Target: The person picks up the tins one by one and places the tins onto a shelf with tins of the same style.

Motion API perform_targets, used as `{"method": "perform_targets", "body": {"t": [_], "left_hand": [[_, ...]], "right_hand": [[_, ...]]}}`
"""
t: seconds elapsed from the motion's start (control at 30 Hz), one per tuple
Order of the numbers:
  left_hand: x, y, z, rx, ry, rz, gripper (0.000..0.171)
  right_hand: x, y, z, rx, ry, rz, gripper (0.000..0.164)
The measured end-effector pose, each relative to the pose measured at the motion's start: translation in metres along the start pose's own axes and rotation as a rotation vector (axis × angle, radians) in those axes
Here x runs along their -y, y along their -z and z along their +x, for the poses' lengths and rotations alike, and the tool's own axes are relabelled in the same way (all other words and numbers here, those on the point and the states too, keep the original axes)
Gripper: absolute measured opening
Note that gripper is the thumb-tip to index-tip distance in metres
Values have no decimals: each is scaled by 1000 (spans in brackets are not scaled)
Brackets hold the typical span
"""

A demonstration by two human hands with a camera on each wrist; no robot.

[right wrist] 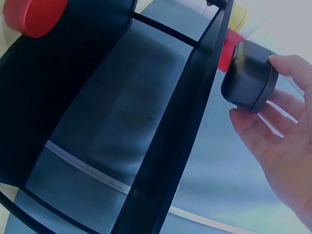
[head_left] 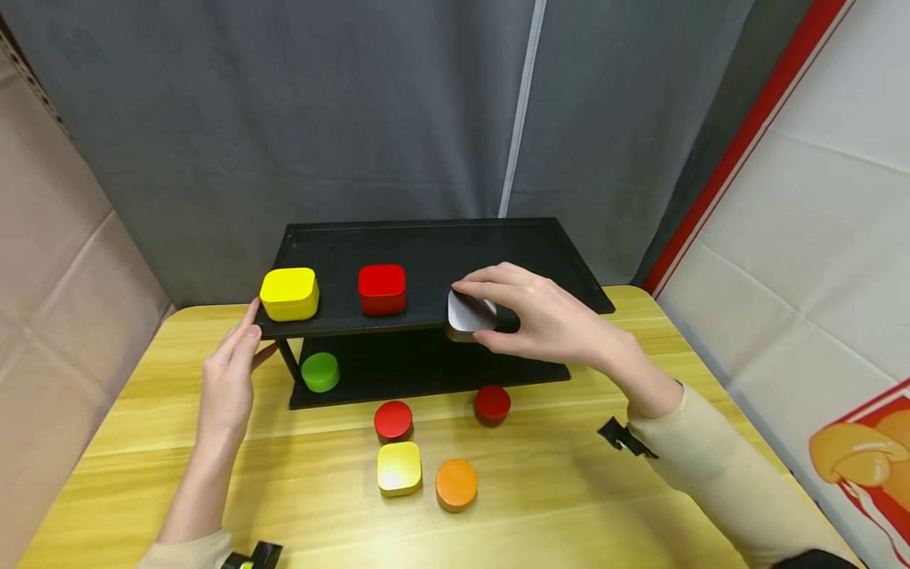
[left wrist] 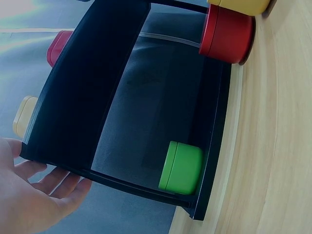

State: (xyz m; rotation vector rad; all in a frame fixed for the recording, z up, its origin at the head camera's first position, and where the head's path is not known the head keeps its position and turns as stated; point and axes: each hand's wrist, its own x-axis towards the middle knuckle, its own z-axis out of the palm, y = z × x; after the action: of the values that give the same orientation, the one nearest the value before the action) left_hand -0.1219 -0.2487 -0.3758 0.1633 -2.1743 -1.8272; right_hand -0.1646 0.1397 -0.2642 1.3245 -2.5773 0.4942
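My right hand pinches a small black square tin with rounded corners, its top catching the light. In the right wrist view the tin sits between thumb and fingertips, near the upper board's front edge. With my left hand I grip the front left corner of the black two-tier shelf; in the left wrist view the fingers curl under its board. On the upper tier stand a yellow square tin at the left corner and a red square tin. A green round tin is on the lower tier.
On the wooden table before the shelf are two red round tins, one left and one right, a yellow square tin and an orange round tin. A grey curtain hangs behind; white panels stand either side.
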Motion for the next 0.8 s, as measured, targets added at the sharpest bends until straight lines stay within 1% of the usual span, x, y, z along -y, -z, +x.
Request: {"method": "perform_targets", "body": {"t": [0.17, 0.53, 0.67, 0.8], "left_hand": [[0, -2, -2, 1, -6, 12, 45], [0, -6, -3, 12, -32, 41, 46], [-1, -7, -3, 13, -30, 61, 46], [-1, -7, -3, 13, -23, 52, 46]], "right_hand": [[-7, 4, 3, 21, -36, 14, 53], [-22, 10, 12, 65, -76, 34, 54], [-28, 11, 15, 85, -97, 41, 55], [-31, 12, 19, 109, -96, 40, 55]]}}
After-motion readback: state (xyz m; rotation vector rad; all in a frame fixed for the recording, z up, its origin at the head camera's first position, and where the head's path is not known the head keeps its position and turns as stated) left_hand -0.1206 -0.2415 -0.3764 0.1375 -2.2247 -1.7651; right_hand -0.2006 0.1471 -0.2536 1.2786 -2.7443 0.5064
